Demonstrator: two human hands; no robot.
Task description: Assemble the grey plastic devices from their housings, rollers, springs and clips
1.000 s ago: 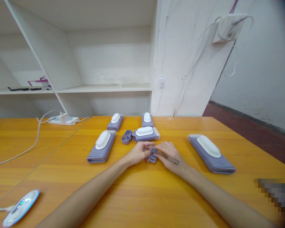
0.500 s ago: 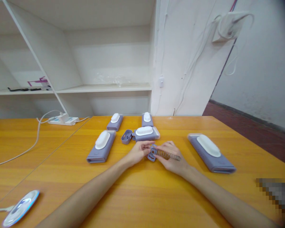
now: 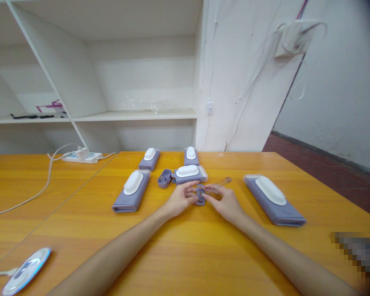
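My left hand pinches a small purple-grey plastic plate with cut-outs, held above the table. On the plate's right side sits a thin metal coil spring, its free end pointing up and to the right. My right hand grips the spring's near end against the plate between thumb and fingers. Just beyond my hands lies a purple-grey case with a white bristled brush top. An open purple-grey cup-like part stands at its left end.
Several similar cases surround my hands: one at left, one at right, two at the back. A lit round charging pad lies front left. A power strip and white cable rest back left. White shelves stand behind the table.
The spring has swung from pointing right and slightly down to pointing up and right. The plate has turned more upright, and my right fingers have shifted to the spring's near end.
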